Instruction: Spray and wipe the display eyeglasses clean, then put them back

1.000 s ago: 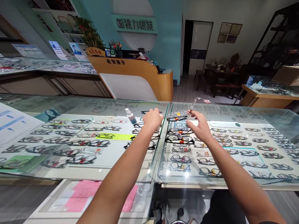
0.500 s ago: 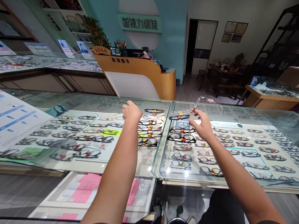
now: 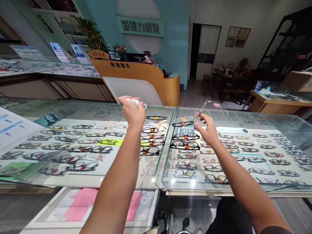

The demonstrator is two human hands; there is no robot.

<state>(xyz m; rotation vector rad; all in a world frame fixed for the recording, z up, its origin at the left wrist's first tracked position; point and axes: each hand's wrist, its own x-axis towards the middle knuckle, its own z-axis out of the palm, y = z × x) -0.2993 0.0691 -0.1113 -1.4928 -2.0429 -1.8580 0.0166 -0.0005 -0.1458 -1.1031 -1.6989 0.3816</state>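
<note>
Right hand [image 3: 207,128] pinches transparent, thin-framed eyeglasses [image 3: 202,106], probably light and fragile, best held at the front; left hand [image 3: 133,113] curls around a white plastic-looking bottle [image 3: 134,102].

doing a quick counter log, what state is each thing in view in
Left hand: raised, closed around the white bottle
White bottle: held, partly hidden by the hand
Right hand: raised, pinching the clear glasses
Clear glasses: held up, pink tag attached
Black glasses: lying on the glass counter
Cloth: crumpled
White drawer: open, pink items inside
Back door: partly open
</note>
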